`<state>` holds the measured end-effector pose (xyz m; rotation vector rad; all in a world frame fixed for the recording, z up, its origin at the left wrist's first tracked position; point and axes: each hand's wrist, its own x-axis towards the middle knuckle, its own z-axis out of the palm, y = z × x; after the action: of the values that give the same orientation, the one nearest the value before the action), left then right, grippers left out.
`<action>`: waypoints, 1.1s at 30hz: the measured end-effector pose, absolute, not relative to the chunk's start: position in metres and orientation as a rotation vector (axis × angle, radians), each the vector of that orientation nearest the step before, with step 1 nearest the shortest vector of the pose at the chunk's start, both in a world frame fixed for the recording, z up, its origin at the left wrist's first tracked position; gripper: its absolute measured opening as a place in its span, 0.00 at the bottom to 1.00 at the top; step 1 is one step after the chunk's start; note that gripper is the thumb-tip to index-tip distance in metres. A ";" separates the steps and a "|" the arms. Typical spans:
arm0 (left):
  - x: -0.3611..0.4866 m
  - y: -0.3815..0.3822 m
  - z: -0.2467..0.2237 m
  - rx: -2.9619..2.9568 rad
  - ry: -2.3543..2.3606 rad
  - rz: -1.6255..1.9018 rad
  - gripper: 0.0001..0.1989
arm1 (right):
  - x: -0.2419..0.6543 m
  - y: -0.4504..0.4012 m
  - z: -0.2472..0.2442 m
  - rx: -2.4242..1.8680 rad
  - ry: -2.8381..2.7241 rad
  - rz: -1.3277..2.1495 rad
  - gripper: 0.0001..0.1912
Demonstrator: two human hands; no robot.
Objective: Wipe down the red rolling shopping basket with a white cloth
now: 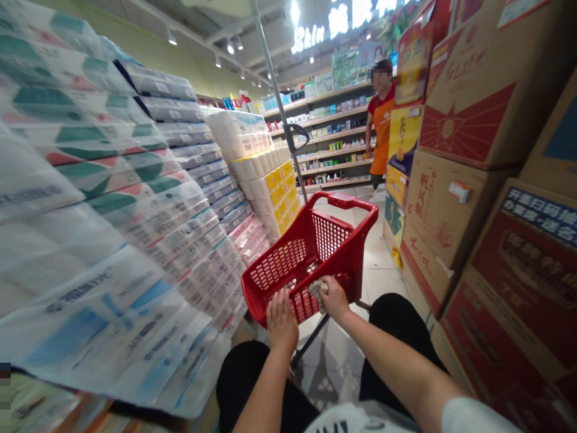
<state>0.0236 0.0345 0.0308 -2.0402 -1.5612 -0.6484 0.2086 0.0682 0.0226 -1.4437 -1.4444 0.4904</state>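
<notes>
A red plastic shopping basket cart (pixel 360 240) stands in front of my knees, its holed side turned toward me. My left hand (pixel 282 319) lies on the near rim, fingers stretched out over the edge. A crumpled greyish cloth (pixel 319 292) is pressed against the cart's near side, and my right hand (pixel 334 297) grips it. The basket's inside, as far as it shows, holds nothing.
Wrapped paper packs (pixel 148 192) are stacked high on the left. Cardboard boxes (pixel 442 204) pile up on the right. A person in an orange apron (pixel 383 135) stands beyond, near shelves of goods (pixel 331 132). A grey pole (pixel 278 99) rises behind the cart.
</notes>
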 end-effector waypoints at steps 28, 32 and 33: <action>0.031 0.039 0.032 -2.008 -1.582 -0.659 0.30 | 0.243 0.084 0.019 -1.595 -1.318 0.543 0.08; 0.041 0.041 0.038 -2.066 -1.569 -0.626 0.31 | 0.248 0.086 0.020 -1.606 -1.239 0.480 0.13; 0.045 0.043 0.040 -2.101 -1.544 -0.606 0.32 | 0.249 0.087 0.021 -1.616 -1.237 0.490 0.13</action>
<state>0.0448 0.0430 0.0401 -2.1011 -1.5442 -0.6064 0.2493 0.0868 0.0210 -1.6156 -1.2374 0.4903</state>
